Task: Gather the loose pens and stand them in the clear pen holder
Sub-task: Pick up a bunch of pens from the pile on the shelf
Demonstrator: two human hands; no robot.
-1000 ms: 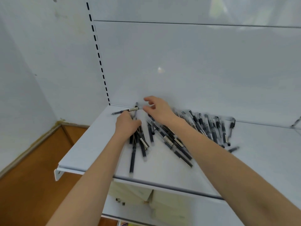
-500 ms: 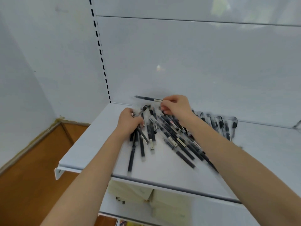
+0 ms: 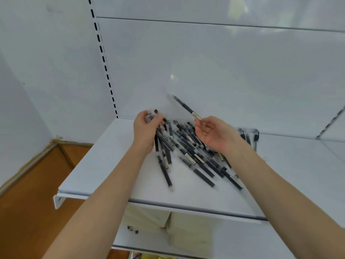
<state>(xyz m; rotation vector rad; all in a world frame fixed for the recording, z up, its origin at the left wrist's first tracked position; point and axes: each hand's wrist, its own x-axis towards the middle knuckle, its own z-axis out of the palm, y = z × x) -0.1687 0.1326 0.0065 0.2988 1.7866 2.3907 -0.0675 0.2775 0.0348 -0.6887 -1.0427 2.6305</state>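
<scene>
Several dark pens (image 3: 197,157) lie in a loose heap on the white shelf (image 3: 104,165). My left hand (image 3: 147,131) is closed around a bundle of pens (image 3: 162,144), lifted at their top ends while their lower ends hang down to the shelf. My right hand (image 3: 212,135) is palm up and pinches one single pen (image 3: 184,107) by its end, the pen pointing up and to the left above the heap. A few more pens (image 3: 248,135) lie behind my right wrist. No clear pen holder is in view.
The shelf's back wall (image 3: 205,71) stands close behind the heap, with a slotted upright (image 3: 104,60) at the left. Cream boxes (image 3: 168,221) sit on the lower shelf. An orange-brown floor (image 3: 28,193) lies beyond the shelf's left edge.
My left hand has gathered pens into a bundle and raised it. My right hand has turned palm up and lifted its single pen, which now points up and left instead of lying level.
</scene>
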